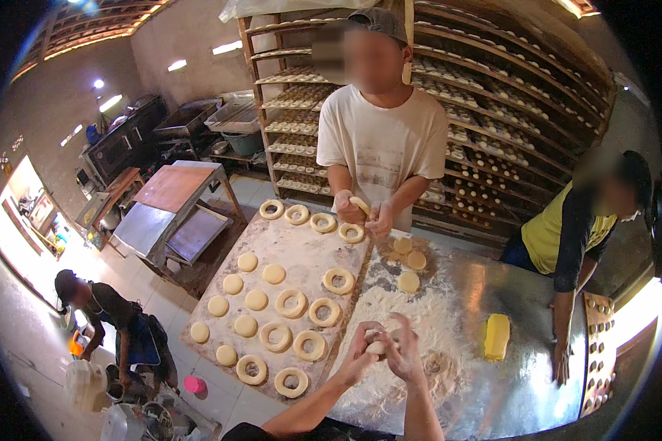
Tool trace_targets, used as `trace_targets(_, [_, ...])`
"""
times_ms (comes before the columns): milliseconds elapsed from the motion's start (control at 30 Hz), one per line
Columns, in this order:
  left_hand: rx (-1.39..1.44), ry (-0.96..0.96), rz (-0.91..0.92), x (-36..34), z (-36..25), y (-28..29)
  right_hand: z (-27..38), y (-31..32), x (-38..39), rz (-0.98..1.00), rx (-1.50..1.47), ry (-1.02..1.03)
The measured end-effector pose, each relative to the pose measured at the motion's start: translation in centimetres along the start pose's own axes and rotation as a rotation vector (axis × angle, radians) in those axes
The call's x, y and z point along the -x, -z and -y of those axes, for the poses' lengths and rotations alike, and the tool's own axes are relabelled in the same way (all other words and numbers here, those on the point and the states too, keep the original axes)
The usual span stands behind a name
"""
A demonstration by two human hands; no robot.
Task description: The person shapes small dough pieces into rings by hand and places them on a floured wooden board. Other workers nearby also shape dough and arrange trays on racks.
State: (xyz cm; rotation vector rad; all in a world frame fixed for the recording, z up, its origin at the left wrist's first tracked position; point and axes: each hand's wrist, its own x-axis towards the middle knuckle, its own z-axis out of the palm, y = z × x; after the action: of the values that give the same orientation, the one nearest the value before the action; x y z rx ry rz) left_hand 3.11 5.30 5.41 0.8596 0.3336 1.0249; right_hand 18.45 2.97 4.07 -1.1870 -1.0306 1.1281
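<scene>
Over the floured table, my left hand (357, 358) has its fingers curled round a small pale piece of dough (376, 348). My right hand (404, 358) closes on the same piece from the other side, its upper fingers raised and bent. Part of the dough is hidden by the fingers. To the left lies a floured board (305, 246) with dough rings (291, 303) and flat dough rounds (256, 299) spread over it. Loose flour (390, 309) covers the tabletop around my hands. Several more dough rounds (408, 282) lie beyond them.
Across the table a co-worker (382, 140) shapes a dough ring (360, 205). Another person (566, 235) leans at the right, near a yellow block (496, 336) on the metal tabletop (460, 287). Racks of dough (485, 110) stand behind. A third person (125, 323) bends at lower left.
</scene>
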Motion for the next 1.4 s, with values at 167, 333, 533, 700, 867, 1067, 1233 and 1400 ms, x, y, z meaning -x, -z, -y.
trace_targets(167, [-1.292, -0.331, -0.162, -0.6, -1.2, 1.2, -1.1, -2.8, -1.8, 0.093, 0.19, 0.223])
trace_targets(333, [-1.211, -0.265, -0.188, -1.2, -3.8, 3.9, -1.3, -5.7, -2.9, 0.339, -0.991, 0.218])
trace_targets(533, [-0.937, -0.103, -0.174, -1.8, -7.4, 7.5, -2.0, -10.7, -5.5, -0.001, -0.06, 0.284])
trace_targets(700, [-1.17, -0.134, -0.085, -2.9, -10.0, 10.2, -2.6, -14.3, -6.4, -0.1, -0.243, 0.012])
trace_targets(867, [-1.042, -0.09, -0.087, -3.9, -11.8, 13.1, -2.2, -17.5, -8.9, -0.317, 0.07, 0.201])
trace_targets(1067, [-1.178, -0.108, -0.044, -5.5, -13.0, 15.4, -0.5, -19.9, -10.2, -0.151, -0.482, 0.251])
trace_targets(1233, [-1.138, -0.072, -0.063, -6.9, -13.7, 16.6, -0.9, -20.3, -12.3, -0.13, -0.458, 0.247])
trace_targets(1400, [-1.151, -0.003, -0.036, -8.9, -14.5, 17.6, -1.3, -20.4, -14.1, -0.05, 0.169, 0.15])
